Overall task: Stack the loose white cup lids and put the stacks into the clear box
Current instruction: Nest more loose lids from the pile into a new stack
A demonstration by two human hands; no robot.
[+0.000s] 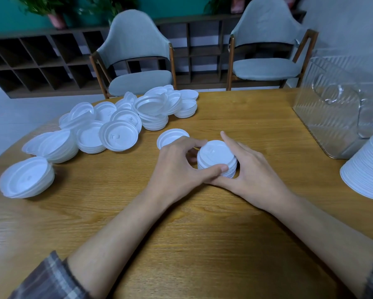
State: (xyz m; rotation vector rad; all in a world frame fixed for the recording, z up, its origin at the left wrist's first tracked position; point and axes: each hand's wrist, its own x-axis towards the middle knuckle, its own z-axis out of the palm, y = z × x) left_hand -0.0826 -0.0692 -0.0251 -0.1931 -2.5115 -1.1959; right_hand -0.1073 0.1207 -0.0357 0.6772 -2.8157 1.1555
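This looks like a lounge or meeting corner of an office or a café; which of the two cannot be told. A round wood-grain desk (202, 234) fills the lower frame. Beyond it stand a grey padded chair (136, 44) at upper centre and a second chair (267, 24) at upper right. Behind them a low dark cubby shelf (41, 61) runs along a teal wall (4, 16), with potted plants (51, 7) on top at upper left. White cup lids (118, 137) lie heaped on the desk at centre left.

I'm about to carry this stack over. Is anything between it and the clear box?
Nothing visible: bare table lies between the stack and the clear box. A tall white pile stands off to the right.
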